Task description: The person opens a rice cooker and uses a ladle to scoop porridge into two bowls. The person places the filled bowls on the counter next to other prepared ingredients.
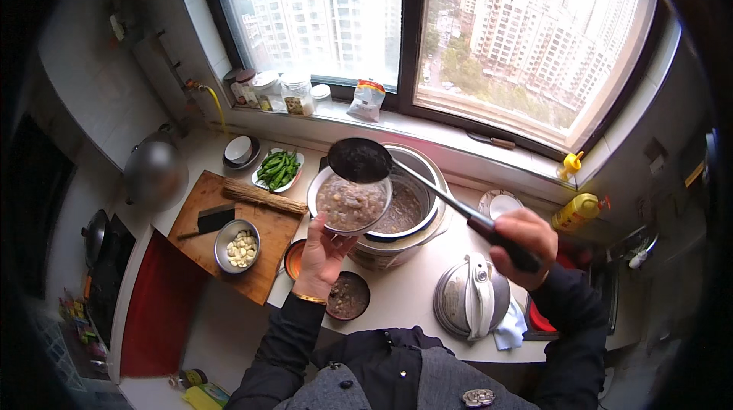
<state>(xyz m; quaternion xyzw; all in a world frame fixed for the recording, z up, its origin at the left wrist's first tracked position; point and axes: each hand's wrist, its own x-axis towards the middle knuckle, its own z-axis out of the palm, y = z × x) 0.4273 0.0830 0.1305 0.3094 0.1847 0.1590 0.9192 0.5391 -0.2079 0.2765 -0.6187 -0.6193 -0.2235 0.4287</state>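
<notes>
My left hand (322,261) holds a glass bowl (350,204) of thick bean porridge from below, at the left rim of an open pressure cooker (395,247). More porridge (405,209) lies inside the cooker. My right hand (524,247) grips the dark handle of a long ladle (359,161). The ladle's dark bowl is over the far edge of the glass bowl; whether they touch, I cannot tell. Below my left wrist stands a dark bowl of porridge (347,295), beside an orange-lined bowl (294,258) partly hidden by my hand.
The cooker's lid (472,298) rests at the right near a cloth (509,324). At the left, a cutting board (257,281) bears a cleaver (215,219), a steel bowl of peeled garlic (237,247) and a straw brush (263,195). Behind are green peppers (279,169) and sill jars (296,95).
</notes>
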